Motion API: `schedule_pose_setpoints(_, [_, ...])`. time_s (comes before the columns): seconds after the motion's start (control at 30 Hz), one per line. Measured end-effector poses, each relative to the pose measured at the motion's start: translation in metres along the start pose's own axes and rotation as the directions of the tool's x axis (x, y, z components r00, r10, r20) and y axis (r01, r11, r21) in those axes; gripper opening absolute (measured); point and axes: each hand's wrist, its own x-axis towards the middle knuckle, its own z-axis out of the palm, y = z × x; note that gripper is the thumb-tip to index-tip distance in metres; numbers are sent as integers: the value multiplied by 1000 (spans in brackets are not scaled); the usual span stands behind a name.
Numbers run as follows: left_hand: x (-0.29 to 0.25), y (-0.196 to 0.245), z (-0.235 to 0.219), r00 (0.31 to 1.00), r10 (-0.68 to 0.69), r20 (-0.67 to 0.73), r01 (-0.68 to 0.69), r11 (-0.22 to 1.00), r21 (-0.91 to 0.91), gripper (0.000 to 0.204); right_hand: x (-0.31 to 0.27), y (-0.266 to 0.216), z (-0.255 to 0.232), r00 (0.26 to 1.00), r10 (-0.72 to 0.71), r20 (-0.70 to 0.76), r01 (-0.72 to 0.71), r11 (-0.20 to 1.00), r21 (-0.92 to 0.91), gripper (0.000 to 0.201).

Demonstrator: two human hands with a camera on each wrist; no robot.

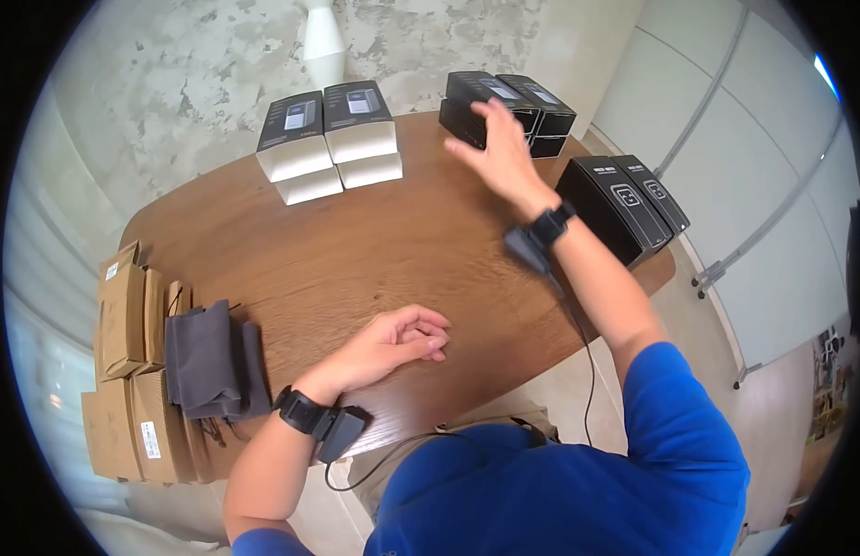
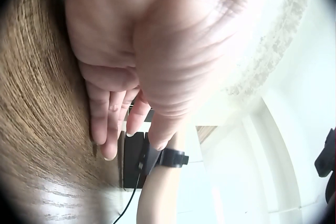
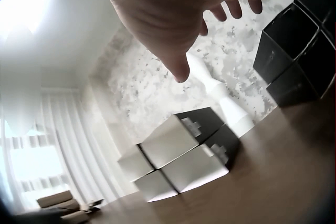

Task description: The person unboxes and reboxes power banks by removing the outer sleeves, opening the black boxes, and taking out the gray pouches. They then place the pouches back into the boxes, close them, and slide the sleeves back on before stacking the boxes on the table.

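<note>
My right hand (image 1: 504, 162) is raised in front of a stack of black boxes (image 1: 549, 96) at the back right. Its thumb and fingers are spread, with nothing between them, and it overlaps part of the stack in the head view. In the right wrist view, those boxes (image 3: 294, 35) stand to the right of the hand (image 3: 173, 8). My left hand (image 1: 393, 347) rests on the wooden table (image 1: 356, 250) near the front edge, fingers loosely curled around nothing. Its palm (image 2: 115, 19) faces the camera in the left wrist view.
Stacked black-and-white boxes (image 1: 360, 107) stand at the back middle, before a white vase (image 1: 323, 46). Two taller black boxes (image 1: 615, 222) are by the right edge. Brown cartons (image 1: 122, 320) and folded dark grey cloth (image 1: 200, 361) occupy the left side. Cables hang from both wrist cameras.
</note>
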Motion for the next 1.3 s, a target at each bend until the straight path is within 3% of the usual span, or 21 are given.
schedule_pose_setpoints(0.07, [0,2,1,1000,-20,11,19,1000,20,31,30,18,8,992,13,-123,-40,976,-216,79])
schedule_pose_setpoints(0.13, [1,0,-1,1000,-21,18,21,1000,-6,30,55,36,9,990,66,-127,-108,928,-357,80])
schedule_pose_setpoints(0.23, [2,-2,-2,999,-21,29,22,1000,-19,28,78,51,6,950,311,26,-278,882,-381,87])
schedule_pose_setpoints(0.27, [2,-2,-2,999,-26,38,26,1000,-10,28,80,52,6,953,302,23,-271,885,-379,87])
schedule_pose_setpoints(0.33, [2,0,-1,999,-25,35,25,1000,1,27,80,55,11,861,487,144,-352,777,-522,92])
schedule_pose_setpoints(0.53, [2,1,-2,998,-41,41,39,998,56,27,73,60,19,871,467,150,-313,765,-564,90])
schedule_pose_setpoints(0.73, [2,-2,-3,999,-19,31,18,998,56,27,72,68,8,860,472,196,-357,830,-429,84])
schedule_pose_setpoints(0.87, [2,-2,-2,999,-8,39,5,997,80,27,78,65,2,848,514,129,-423,802,-421,88])
schedule_pose_setpoints(0.97, [2,-3,-3,999,2,46,-8,993,122,28,89,64,-5,770,623,134,-522,737,-429,94])
schedule_pose_setpoints(1.2, [2,-1,-3,999,-5,41,-1,989,146,28,85,64,8,788,606,107,-475,710,-520,92])
schedule_pose_setpoints(1.3, [3,-1,-2,999,-12,45,6,990,143,28,84,64,9,748,648,140,-510,697,-504,87])
